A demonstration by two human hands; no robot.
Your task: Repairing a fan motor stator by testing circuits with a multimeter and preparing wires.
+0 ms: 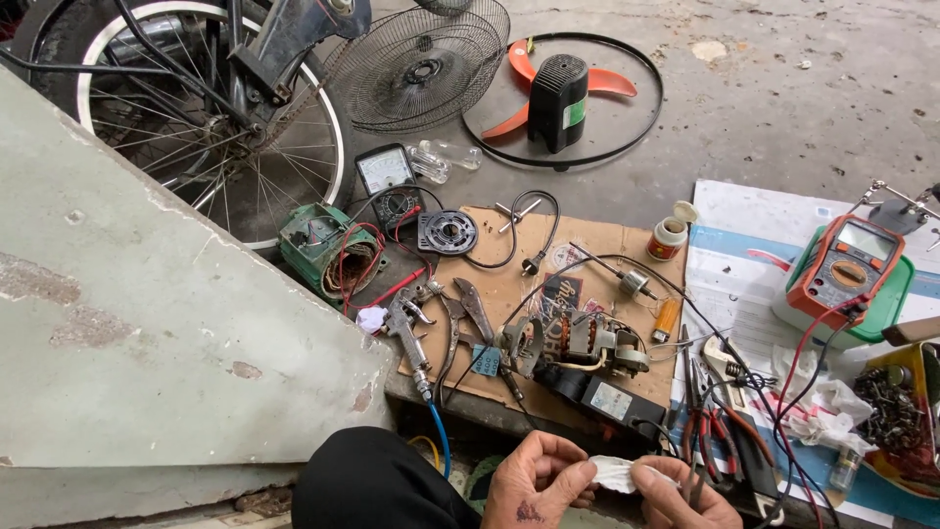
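Both of your hands sit just below the cardboard sheet (587,245): left hand (537,482) and right hand (681,495) each pinch an end of a white tissue (615,473) (fingers clamped on it). You seem mid-wipe; next, reaching up to the fan motor (578,345) calls for one freed hand.

The right hand (682,498) is cut off by the bottom edge, its lower fingers unseen. The spoked bicycle wheel (211,118) is cropped at the top and partly hidden behind the grey concrete slab (147,323). The yellow tray of small dark metal parts (896,416) runs past the right edge; its contents are too small to tell.
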